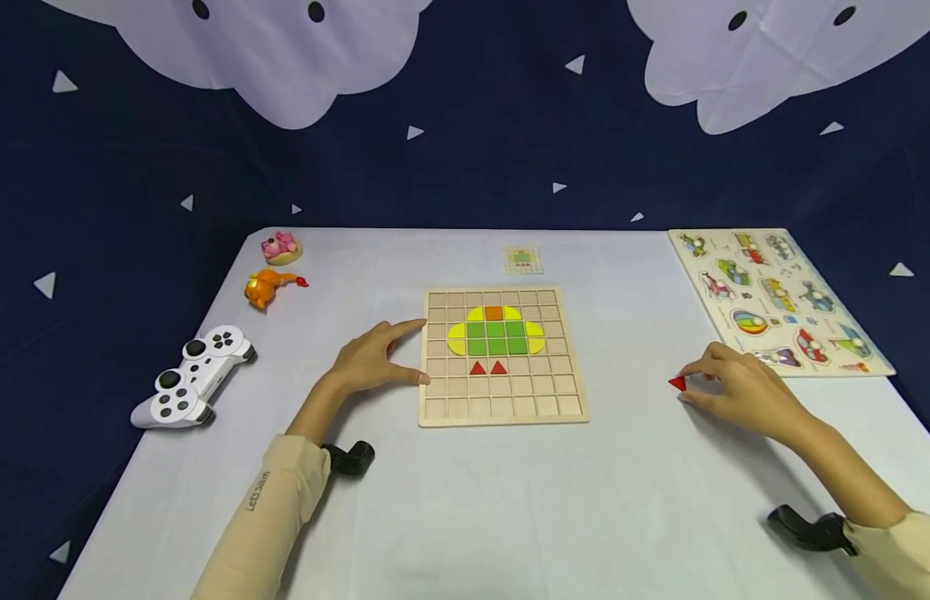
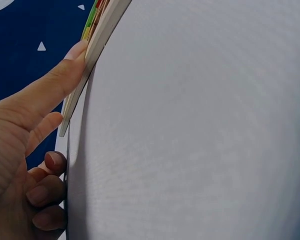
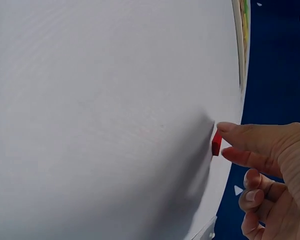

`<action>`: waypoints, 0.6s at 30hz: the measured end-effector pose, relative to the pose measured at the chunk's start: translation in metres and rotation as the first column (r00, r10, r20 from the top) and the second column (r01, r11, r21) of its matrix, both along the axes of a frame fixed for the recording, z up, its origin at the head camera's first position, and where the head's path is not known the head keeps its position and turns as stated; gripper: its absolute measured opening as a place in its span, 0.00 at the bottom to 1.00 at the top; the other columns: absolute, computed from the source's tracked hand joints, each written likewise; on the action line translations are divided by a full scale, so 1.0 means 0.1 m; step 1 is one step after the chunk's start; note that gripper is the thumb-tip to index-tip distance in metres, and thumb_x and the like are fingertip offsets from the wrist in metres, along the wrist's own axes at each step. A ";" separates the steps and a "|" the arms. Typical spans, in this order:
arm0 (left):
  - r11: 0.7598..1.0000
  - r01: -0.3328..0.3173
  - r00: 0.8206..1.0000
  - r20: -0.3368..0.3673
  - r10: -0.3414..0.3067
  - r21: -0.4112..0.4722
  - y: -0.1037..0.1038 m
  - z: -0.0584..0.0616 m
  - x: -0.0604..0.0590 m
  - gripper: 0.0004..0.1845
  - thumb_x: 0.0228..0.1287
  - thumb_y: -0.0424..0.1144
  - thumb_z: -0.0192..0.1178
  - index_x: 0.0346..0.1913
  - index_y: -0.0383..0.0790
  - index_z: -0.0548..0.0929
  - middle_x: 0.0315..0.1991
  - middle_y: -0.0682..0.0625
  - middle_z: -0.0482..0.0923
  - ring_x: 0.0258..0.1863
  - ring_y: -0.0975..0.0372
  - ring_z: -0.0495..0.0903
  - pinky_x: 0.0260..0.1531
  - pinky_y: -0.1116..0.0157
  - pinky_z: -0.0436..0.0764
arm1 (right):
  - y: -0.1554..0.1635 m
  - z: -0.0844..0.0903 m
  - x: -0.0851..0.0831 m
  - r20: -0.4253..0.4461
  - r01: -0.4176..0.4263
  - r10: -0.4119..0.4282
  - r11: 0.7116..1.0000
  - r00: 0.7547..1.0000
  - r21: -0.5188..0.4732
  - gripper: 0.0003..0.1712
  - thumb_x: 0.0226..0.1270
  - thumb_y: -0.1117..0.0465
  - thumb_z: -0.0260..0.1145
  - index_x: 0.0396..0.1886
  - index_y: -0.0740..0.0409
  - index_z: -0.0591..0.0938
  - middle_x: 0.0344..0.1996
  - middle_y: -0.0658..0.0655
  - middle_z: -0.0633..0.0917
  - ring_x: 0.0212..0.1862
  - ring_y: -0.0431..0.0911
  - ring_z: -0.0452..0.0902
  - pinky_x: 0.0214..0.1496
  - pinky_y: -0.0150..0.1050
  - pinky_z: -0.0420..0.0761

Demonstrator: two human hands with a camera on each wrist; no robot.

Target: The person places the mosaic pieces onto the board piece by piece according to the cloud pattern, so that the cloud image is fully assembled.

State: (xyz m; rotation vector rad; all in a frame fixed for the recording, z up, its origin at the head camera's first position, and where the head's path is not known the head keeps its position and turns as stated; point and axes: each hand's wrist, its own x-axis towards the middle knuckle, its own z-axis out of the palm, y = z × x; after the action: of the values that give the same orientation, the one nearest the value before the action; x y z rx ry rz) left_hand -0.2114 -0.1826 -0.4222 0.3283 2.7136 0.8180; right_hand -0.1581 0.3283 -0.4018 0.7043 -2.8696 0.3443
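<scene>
I see a pale grey table [image 1: 510, 500]. On it: wooden grid board [image 1: 502, 404] at centre, small pattern card [image 1: 522, 259] behind it, picture puzzle board [image 1: 780, 298] far right, small red piece [image 1: 677, 383] on the bare top nearby. Left side: white game controller [image 1: 193, 377], orange toy [image 1: 268, 287], pink toy [image 1: 281, 247]. Two black objects [image 1: 350, 457] lie near the front edge.

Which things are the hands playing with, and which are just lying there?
In play: red piece pinched by right hand; grid board steadied by left hand.

Lying about: game controller, orange toy, pink toy, vehicle puzzle, pattern card.
</scene>
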 end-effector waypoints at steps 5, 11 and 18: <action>1.000 0.003 1.000 0.008 -0.003 0.009 0.01 0.00 0.00 0.53 0.44 0.62 0.76 0.75 0.59 0.64 0.37 0.47 0.66 0.33 0.57 0.65 0.31 0.62 0.61 | 0.03 -0.05 -0.01 -0.045 -0.006 0.006 1.000 0.999 0.002 0.14 0.46 0.59 0.81 0.34 0.56 0.90 0.27 0.45 0.75 0.24 0.32 0.59 0.25 0.32 0.63; 1.000 -0.009 1.000 0.010 0.008 0.006 0.00 0.00 0.01 0.53 0.44 0.62 0.76 0.75 0.59 0.64 0.37 0.47 0.66 0.34 0.57 0.65 0.32 0.61 0.61 | 0.01 -0.07 -0.02 -0.072 0.007 -0.007 1.000 0.997 -0.005 0.10 0.46 0.61 0.80 0.31 0.56 0.89 0.26 0.45 0.75 0.23 0.33 0.61 0.24 0.33 0.64; 1.000 0.002 1.000 0.007 -0.002 0.009 0.00 0.00 0.01 0.53 0.44 0.62 0.76 0.75 0.58 0.64 0.36 0.47 0.65 0.33 0.57 0.65 0.32 0.61 0.61 | -0.02 -0.10 -0.05 -0.102 -0.020 0.019 1.000 0.995 -0.016 0.09 0.45 0.61 0.79 0.28 0.55 0.88 0.26 0.45 0.74 0.22 0.33 0.61 0.25 0.33 0.64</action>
State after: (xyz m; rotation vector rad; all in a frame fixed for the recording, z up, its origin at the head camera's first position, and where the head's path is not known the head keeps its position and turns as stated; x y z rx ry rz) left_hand -0.2104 -0.1830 -0.4220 0.3292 2.7031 0.8300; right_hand -0.1633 0.3264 -0.4115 0.7257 -2.7630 0.3249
